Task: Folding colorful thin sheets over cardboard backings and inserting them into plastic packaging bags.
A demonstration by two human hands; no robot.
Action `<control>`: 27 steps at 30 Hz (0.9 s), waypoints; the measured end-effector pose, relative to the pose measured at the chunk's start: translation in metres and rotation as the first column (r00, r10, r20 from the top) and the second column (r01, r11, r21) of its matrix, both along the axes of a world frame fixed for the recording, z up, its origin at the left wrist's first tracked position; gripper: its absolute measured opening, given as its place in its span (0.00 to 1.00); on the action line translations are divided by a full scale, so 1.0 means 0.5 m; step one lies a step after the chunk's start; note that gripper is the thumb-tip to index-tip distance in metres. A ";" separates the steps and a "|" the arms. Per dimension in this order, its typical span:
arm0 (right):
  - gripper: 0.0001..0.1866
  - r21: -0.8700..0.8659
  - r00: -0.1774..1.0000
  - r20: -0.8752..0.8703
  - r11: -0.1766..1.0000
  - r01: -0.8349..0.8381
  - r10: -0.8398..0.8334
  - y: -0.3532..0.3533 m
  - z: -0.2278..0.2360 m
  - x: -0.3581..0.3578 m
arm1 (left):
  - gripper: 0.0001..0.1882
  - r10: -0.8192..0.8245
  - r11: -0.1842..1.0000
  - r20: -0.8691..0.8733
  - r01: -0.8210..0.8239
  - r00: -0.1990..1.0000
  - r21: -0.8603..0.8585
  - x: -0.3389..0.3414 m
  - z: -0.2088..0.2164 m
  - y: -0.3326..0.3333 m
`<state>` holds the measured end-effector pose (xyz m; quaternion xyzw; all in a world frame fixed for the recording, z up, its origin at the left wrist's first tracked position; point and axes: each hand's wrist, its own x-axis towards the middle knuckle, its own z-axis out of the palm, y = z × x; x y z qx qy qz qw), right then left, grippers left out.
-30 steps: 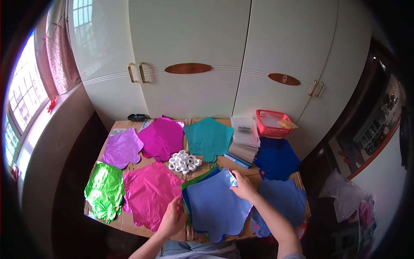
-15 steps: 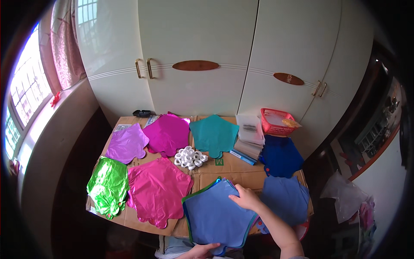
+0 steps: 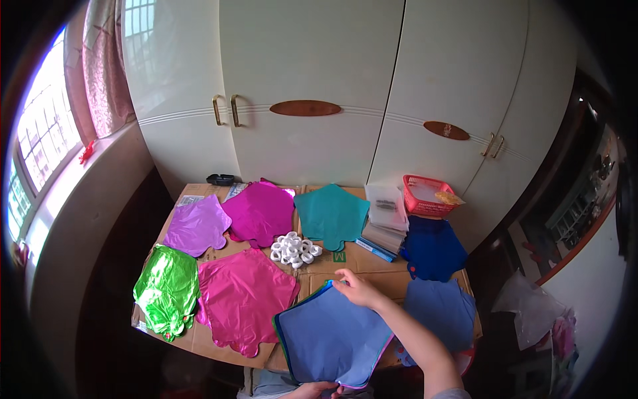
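A stack of flat, star-like foil balloons [image 3: 335,332], light blue on top with green, dark blue and purple edges showing, lies over the table's front edge. My right hand [image 3: 359,290] reaches across it and pinches its top corner. At the lower edge of the picture, my left hand [image 3: 316,390] grips the bottom of the same stack; its fingers are partly cut off. Just left is a pile of pink foil balloons [image 3: 246,299]. More light blue foil balloons [image 3: 438,312] lie right of my right forearm.
Cardboard [image 3: 319,282] covers the table. Around it lie green [image 3: 166,289], lilac [image 3: 199,226], magenta [image 3: 262,213], teal [image 3: 332,213] and dark blue foil balloons [image 3: 435,249]. White rings [image 3: 294,249] are heaped mid-table. Clear plastic packets [image 3: 387,209] and a red basket [image 3: 425,203] stand at the back right.
My right hand has shifted left and up to the stack's top corner. The stack has turned slightly and moved left. My left hand has moved slightly right along its bottom edge.
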<state>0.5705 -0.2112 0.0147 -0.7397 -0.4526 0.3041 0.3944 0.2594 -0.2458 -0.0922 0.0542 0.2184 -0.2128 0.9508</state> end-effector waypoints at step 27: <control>0.21 -0.465 0.973 0.191 0.885 -0.024 0.127 0.059 0.122 0.000 | 0.22 0.162 0.986 -0.037 -0.163 0.986 -0.039 0.024 0.111 -0.001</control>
